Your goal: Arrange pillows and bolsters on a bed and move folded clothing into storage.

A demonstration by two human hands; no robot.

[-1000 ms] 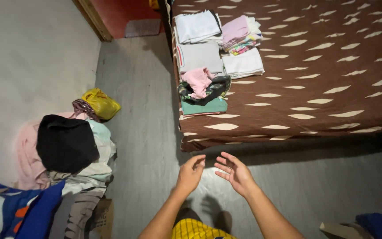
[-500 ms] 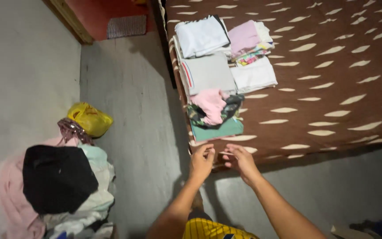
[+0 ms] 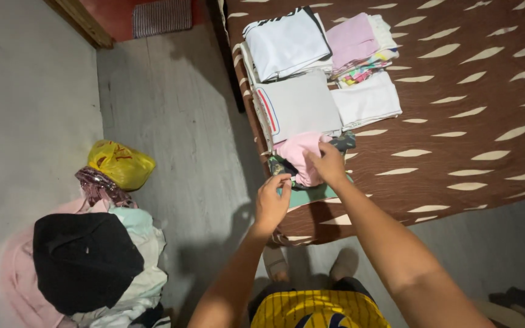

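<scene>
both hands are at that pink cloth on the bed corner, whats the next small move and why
Probably lift the pink garment off the dark patterned cloth. The right hand rests on it, the left hand is at the pile's edge, and it lies crumpled beside neatly folded stacks.

grey floor (image 3: 177,109), pale wall (image 3: 25,109), brown patterned bed (image 3: 469,121).

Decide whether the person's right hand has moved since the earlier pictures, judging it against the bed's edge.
Yes. The right hand went from over the grey floor, across the brown patterned bed's edge, onto the crumpled pink cloth.
</scene>
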